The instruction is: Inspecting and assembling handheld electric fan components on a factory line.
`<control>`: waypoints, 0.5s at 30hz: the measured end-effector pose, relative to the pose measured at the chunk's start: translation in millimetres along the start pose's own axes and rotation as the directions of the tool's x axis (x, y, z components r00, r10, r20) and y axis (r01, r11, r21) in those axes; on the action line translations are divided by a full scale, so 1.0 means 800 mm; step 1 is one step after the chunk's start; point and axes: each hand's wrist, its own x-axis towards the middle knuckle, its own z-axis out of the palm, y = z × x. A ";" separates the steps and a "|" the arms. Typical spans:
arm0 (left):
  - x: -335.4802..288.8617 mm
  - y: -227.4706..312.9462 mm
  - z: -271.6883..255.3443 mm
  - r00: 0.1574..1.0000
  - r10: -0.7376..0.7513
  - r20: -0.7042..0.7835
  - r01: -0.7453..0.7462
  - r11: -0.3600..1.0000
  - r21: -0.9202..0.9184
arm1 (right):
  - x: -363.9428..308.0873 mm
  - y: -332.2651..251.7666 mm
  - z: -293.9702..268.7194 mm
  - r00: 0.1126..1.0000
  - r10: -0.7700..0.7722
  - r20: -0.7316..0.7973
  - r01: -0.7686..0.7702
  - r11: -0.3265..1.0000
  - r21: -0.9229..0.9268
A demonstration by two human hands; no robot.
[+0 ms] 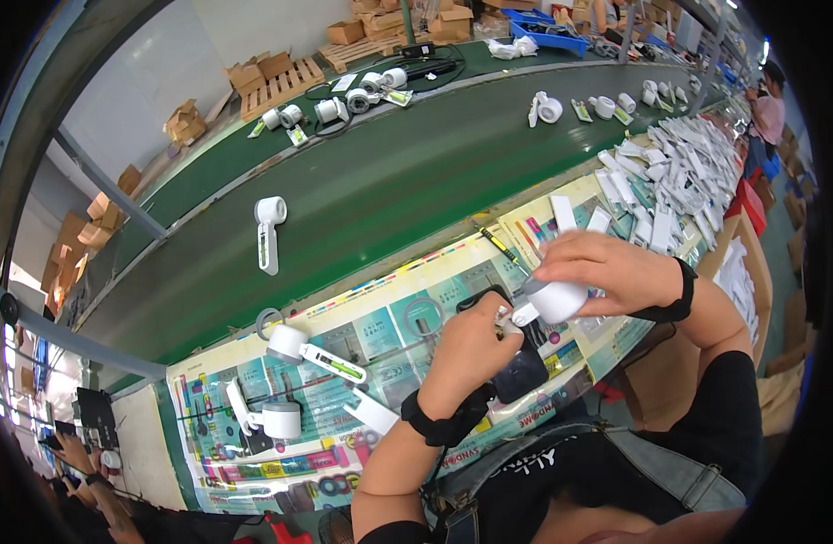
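Over the paper-covered table point(199, 453), my right hand point(607, 267) is closed around the white cylindrical head point(559, 302) of a small device. My left hand point(471, 349) pinches a small white part point(504, 319) right beside a white tab projecting from that head; whether the two are joined is hidden by my fingers. Beneath my hands lies a dark flat object point(523, 374), partly covered. A yellow-and-black screwdriver point(498, 243) lies just beyond my right hand. To the left rest a white round-headed device with an open handle point(335, 363), another white device point(280, 420) and a white handle shell point(373, 412).
Beyond the table runs a green conveyor belt point(362, 195) carrying a white round-headed device point(269, 236) and several more. White plastic shells point(688, 172) are heaped at the right, above a cardboard box point(752, 272). Another person's hands point(72, 451) show at lower left; a person point(768, 118) stands far right.
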 end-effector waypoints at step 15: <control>-0.011 0.010 0.051 0.970 0.203 0.132 -0.229 0.945 0.234 | -0.051 0.025 0.039 0.991 0.079 0.105 -0.113 0.917 0.381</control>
